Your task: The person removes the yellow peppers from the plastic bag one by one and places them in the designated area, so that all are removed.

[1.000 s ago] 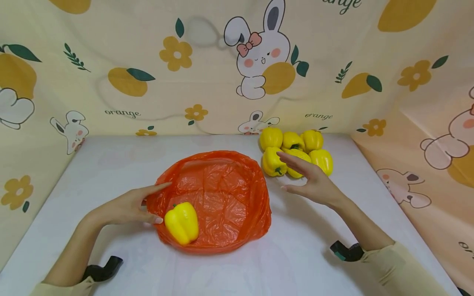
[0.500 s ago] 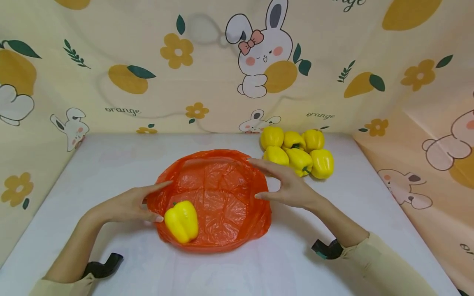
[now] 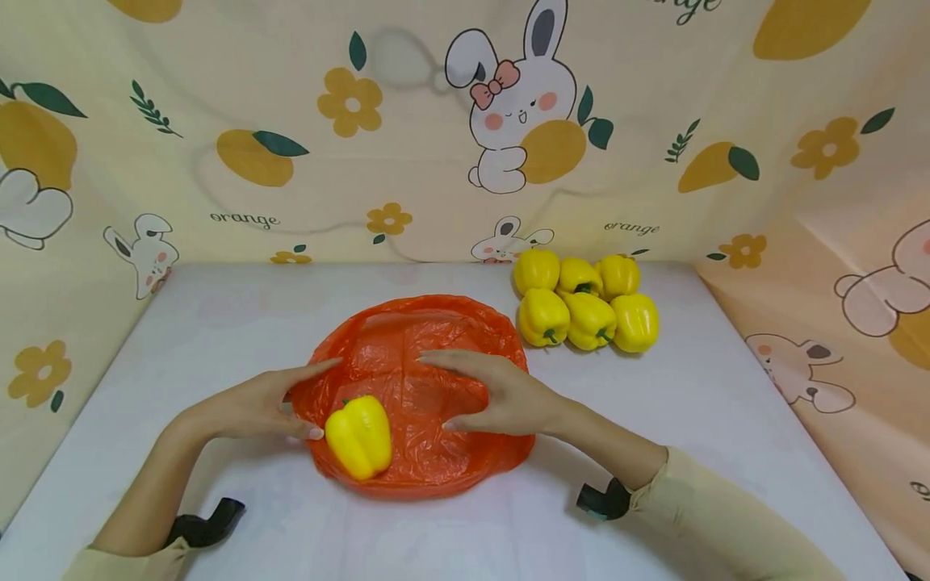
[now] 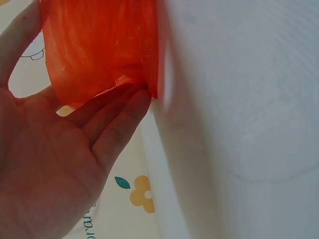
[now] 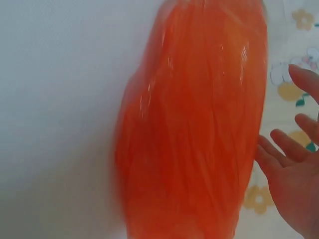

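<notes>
An orange-red plastic bag [image 3: 429, 489] stands wide-mouthed on the table, with a yellow bell pepper [image 3: 358, 437] inside at its near left. My left hand [image 3: 254, 407] spans the bag's left rim, thumb and fingers apart, beside the pepper. In the left wrist view, fairly straight fingers [image 4: 118, 130] reach in behind the bag's wall. My right hand [image 3: 501, 391] is over the bag's right side, thumb and fingers spread with nothing between them, pointing toward the pepper. In the right wrist view, the bag's outer wall [image 5: 194, 119] stands beside the right hand [image 5: 299, 174].
At the back right, several yellow bell peppers [image 3: 588, 319] are grouped in two rows. Behind the white table [image 3: 349, 541] hangs a cloth backdrop [image 3: 407, 177] printed with rabbits and oranges. Small black pieces are at both wrists, near the sleeves.
My right hand has moved left and nearer, from in front of the grouped peppers to over the bag. The left hand and the pepper in the bag have stayed in place.
</notes>
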A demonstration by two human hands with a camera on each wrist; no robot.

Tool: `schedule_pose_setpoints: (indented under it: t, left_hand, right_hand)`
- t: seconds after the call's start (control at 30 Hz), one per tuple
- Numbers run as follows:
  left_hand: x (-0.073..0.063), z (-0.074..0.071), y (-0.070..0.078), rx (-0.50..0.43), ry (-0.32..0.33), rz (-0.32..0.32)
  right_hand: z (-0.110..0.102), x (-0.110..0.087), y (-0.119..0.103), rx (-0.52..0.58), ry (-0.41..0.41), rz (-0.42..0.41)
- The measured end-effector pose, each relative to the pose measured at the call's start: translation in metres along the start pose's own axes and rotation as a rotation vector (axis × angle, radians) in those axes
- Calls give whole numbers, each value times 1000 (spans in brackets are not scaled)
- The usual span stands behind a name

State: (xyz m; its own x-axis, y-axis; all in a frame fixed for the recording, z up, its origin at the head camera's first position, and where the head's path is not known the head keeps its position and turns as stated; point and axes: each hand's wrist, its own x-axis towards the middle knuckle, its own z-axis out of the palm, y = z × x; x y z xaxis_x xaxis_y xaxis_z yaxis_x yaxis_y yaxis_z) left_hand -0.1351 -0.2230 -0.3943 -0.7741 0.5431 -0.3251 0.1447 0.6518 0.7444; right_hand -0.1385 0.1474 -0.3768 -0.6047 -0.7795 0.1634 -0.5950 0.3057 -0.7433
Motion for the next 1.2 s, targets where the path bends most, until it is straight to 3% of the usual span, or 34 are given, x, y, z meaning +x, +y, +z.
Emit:
schedule_pose_setpoints:
  t: [0.33, 0.5, 0.77, 0.97, 1.2]
  left_hand:
    - [0, 0, 1, 26, -2, 3]
    - [0, -1, 1, 44, -8, 31]
    - [-1, -1, 0, 32, -10, 21]
    - [-1, -1, -1, 11, -15, 18]
    - [0, -1, 1, 22, -10, 23]
  right_hand:
    - [21, 18, -10, 22, -77, 15]
    - [31, 27, -14, 20, -113, -18]
    - [52, 42, -11, -18, -189, -53]
    - [63, 49, -11, -128, -227, -4]
    - [70, 52, -12, -145, -206, 93]
